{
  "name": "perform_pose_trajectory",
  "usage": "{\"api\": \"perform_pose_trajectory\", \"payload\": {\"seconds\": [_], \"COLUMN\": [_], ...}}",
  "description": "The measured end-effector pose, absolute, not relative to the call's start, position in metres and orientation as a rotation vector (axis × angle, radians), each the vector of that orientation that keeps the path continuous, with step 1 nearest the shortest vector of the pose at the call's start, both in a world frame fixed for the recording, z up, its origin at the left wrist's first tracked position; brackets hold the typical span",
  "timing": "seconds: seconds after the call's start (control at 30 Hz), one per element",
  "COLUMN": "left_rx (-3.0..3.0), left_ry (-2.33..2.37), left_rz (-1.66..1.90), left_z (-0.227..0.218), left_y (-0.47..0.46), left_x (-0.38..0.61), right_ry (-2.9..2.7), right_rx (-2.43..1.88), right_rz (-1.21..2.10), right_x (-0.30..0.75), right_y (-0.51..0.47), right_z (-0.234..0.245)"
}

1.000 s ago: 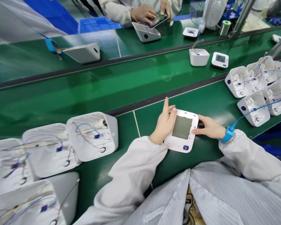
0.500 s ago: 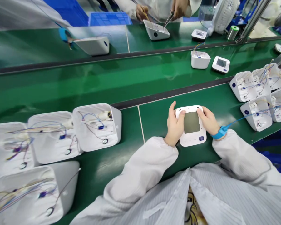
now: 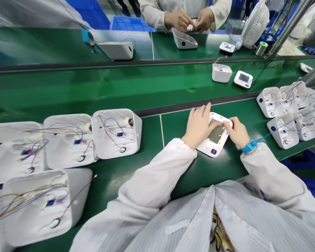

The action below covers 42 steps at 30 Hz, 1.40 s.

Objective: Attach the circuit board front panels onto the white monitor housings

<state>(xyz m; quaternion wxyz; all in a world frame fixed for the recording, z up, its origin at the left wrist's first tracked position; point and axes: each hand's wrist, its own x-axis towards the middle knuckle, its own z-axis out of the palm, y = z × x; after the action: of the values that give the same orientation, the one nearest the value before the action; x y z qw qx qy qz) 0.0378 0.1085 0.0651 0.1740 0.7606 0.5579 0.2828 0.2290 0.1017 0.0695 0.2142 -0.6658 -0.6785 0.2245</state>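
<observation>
A white monitor front cover with a grey screen (image 3: 215, 139) lies tilted on the green bench (image 3: 178, 168) in front of me. My left hand (image 3: 199, 125) rests over its left and upper part, fingers closed around its edge. My right hand (image 3: 237, 132), with a blue wrist strap (image 3: 249, 146) on the wrist, grips the cover's right upper corner. Both hands hold the cover between them.
Several open white housings with coloured wires (image 3: 117, 133) stand to my left, and more housings (image 3: 283, 131) to my right. A green conveyor belt (image 3: 120, 87) runs beyond, carrying a housing (image 3: 222, 72) and a finished unit (image 3: 243, 79). Across it, another person's hands (image 3: 189, 19) work on a unit.
The cover has turned from straight to tilted, and my left hand has slid over its top. My head has shifted, so the scene sits further right and lower.
</observation>
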Motion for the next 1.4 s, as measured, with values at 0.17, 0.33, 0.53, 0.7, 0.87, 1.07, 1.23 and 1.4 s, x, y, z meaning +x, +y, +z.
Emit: {"api": "perform_pose_trajectory", "payload": {"seconds": [0.17, 0.33, 0.53, 0.7, 0.87, 1.07, 1.23, 1.4], "left_rx": [2.289, 2.341, 2.401, 2.371, 2.339, 2.313, 2.28, 2.274], "left_ry": [1.521, 1.476, 1.362, 1.348, 1.361, 1.355, 1.328, 1.287], "left_rz": [0.505, 0.57, 0.649, 0.644, 0.636, 0.761, 0.784, 0.782], "left_z": [0.058, 0.047, 0.046, 0.05, 0.05, 0.042, 0.043, 0.045], "left_y": [0.069, 0.064, 0.063, 0.063, 0.064, 0.062, 0.063, 0.067], "left_x": [0.035, 0.031, 0.029, 0.03, 0.03, 0.027, 0.027, 0.028], "right_ry": [-2.384, -2.978, -3.192, -3.163, -3.161, -3.159, -3.036, -2.942], "right_rx": [-1.908, -0.809, -0.438, -0.524, -0.59, -0.68, -0.763, -0.851], "right_rz": [0.285, 0.093, 0.118, 0.111, 0.232, 0.37, 0.46, 0.571], "right_x": [0.231, 0.206, 0.199, 0.201, 0.195, 0.173, 0.171, 0.175], "right_y": [0.083, 0.116, 0.128, 0.122, 0.13, 0.149, 0.153, 0.156], "right_z": [0.11, 0.116, 0.098, 0.1, 0.103, 0.109, 0.104, 0.104]}}
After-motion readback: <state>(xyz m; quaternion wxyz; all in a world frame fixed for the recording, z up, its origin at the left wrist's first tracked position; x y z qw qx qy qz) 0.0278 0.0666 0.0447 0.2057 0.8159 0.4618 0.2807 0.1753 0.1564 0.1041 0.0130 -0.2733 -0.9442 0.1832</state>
